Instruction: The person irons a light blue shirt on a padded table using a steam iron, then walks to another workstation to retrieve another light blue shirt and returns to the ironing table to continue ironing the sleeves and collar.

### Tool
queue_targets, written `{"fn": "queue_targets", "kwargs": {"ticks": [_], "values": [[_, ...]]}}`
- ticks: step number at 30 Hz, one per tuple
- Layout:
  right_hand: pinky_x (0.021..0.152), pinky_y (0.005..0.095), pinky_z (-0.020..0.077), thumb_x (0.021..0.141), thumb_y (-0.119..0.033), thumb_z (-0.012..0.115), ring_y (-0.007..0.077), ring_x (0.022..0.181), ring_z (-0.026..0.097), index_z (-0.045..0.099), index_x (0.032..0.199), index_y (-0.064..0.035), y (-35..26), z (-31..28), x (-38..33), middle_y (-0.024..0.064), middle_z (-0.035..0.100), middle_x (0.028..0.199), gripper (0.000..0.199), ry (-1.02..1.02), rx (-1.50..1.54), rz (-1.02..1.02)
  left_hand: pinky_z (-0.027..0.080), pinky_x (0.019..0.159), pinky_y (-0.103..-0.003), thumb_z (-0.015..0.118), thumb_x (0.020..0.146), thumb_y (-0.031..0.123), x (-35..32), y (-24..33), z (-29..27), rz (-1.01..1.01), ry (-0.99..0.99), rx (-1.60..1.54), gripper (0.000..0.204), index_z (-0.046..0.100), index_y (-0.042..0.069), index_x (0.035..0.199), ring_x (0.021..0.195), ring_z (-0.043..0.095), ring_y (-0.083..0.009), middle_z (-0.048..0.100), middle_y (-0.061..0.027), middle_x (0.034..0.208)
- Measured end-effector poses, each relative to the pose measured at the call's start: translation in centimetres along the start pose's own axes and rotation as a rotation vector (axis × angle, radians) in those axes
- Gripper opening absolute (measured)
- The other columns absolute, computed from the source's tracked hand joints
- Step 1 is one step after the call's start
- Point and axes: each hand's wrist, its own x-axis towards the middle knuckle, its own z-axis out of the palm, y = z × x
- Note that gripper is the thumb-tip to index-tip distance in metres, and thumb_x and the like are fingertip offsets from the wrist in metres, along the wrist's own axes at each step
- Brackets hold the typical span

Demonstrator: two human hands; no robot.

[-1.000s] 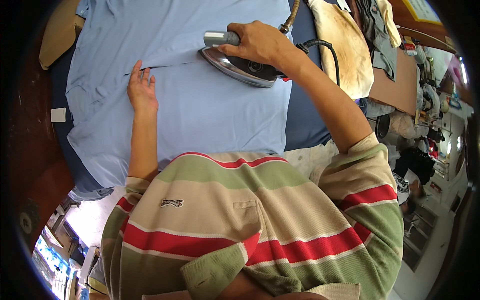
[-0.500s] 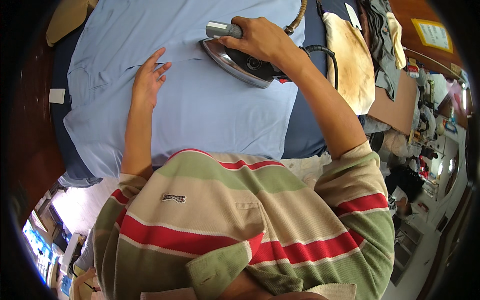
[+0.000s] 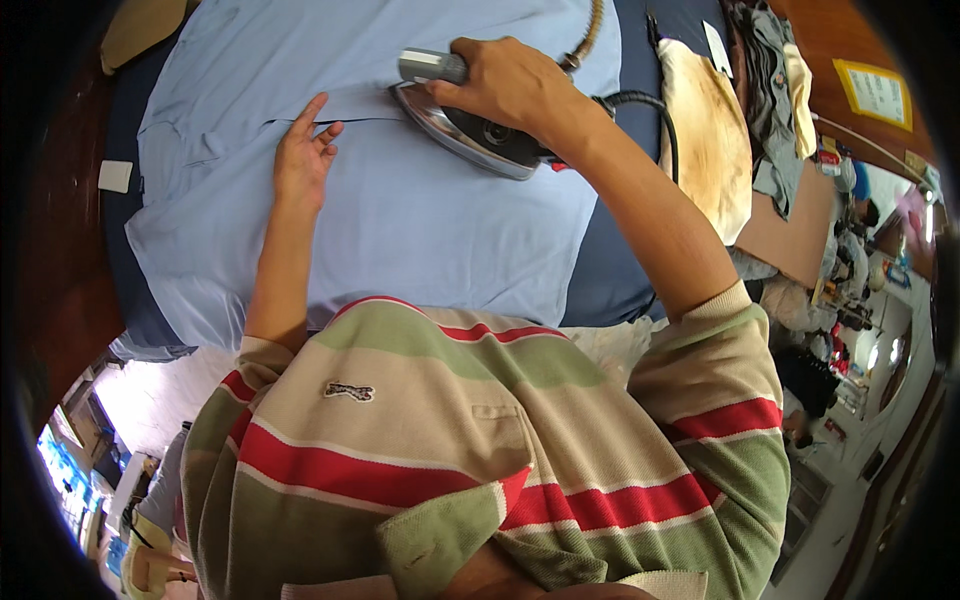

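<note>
A light blue garment [image 3: 430,240] lies spread over a dark navy padded surface, with a slit or fold line running across its middle. My right hand [image 3: 510,85] is closed round the grey handle of a steam iron [image 3: 460,135]. The iron's metal soleplate rests on the blue cloth, its tip pointing to the upper left. My left hand [image 3: 307,160] is held over the cloth left of the iron, fingers apart and holding nothing. Whether it touches the fabric I cannot tell.
A brown hose [image 3: 588,35] and a black cord [image 3: 650,100] run from the iron. To the right lie a scorched cream cloth [image 3: 705,130] and dark folded garments [image 3: 770,90]. A white card [image 3: 115,176] sits at the left edge, a brown piece [image 3: 140,30] at the far left.
The iron and my right hand have shifted slightly to the left over the cloth. My left hand stays nearly in place, its fingers a little closer together.
</note>
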Motion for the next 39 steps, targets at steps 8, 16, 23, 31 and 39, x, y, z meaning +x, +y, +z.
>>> {"fn": "queue_targets", "kwargs": {"ticks": [8, 16, 23, 31, 39], "values": [[0.065, 0.038, 0.0513, 0.079, -0.044, 0.056, 0.0325, 0.068, 0.063, 0.061, 0.102, -0.0004, -0.5, 0.3, 0.2, 0.0186, 0.064, 0.072, 0.049, -0.023, 0.048, -0.004, 0.037, 0.066, -0.02, 0.045, 0.09, 0.025, -0.2, -0.3, -0.1, 0.029, -0.008, -0.021, 0.036, 0.056, 0.007, 0.119, 0.078, 0.053, -0.0087, 0.041, -0.0067, 0.133], [0.07, 0.0423, 0.05, 0.078, -0.049, 0.055, 0.0362, 0.075, 0.063, 0.061, 0.094, 0.0007, 3.3, 0.0, -1.8, 0.0211, 0.064, 0.076, 0.053, 0.14, 0.04, 0.126, 0.037, 0.067, -0.019, 0.045, 0.09, 0.024, 0.1, -0.4, -0.3, 0.047, -0.043, -0.011, 0.036, 0.056, 0.009, 0.121, 0.081, 0.053, -0.0077, 0.038, -0.0085, 0.136], [0.074, 0.0408, 0.0477, 0.079, -0.047, 0.057, 0.0391, 0.082, 0.062, 0.06, 0.1, 0.0045, 11.9, -1.5, -7.0, 0.0267, 0.062, 0.082, 0.056, 0.294, 0.122, 0.458, 0.038, 0.067, -0.018, 0.045, 0.091, 0.025, -0.2, -0.2, -0.4, 0.023, -0.019, -0.014, 0.035, 0.057, 0.008, 0.119, 0.08, 0.053, -0.007, 0.03, -0.0142, 0.14], [0.074, 0.0371, 0.047, 0.078, -0.043, 0.058, 0.0355, 0.081, 0.063, 0.06, 0.1, 0.0062, 15.7, -1.2, -9.3, 0.0256, 0.063, 0.08, 0.054, 0.287, 0.16, 0.456, 0.038, 0.067, -0.018, 0.047, 0.09, 0.022, -0.3, -0.1, -0.2, 0.017, -0.024, -0.04, 0.034, 0.057, 0.008, 0.119, 0.08, 0.052, -0.0071, 0.034, -0.01, 0.138], [0.063, 0.0346, 0.0472, 0.074, -0.041, 0.066, 0.0234, 0.065, 0.061, 0.058, 0.097, -0.0007, 10.8, -1.3, -11.8, 0.0158, 0.062, 0.07, 0.047, -0.049, 0.179, 0.209, 0.039, 0.07, -0.019, 0.044, 0.092, 0.023, -0.1, -0.6, -0.8, 0.1, -0.081, 0.022, 0.034, 0.056, 0.007, 0.12, 0.083, 0.052, -0.0074, 0.037, -0.0079, 0.133]]}}
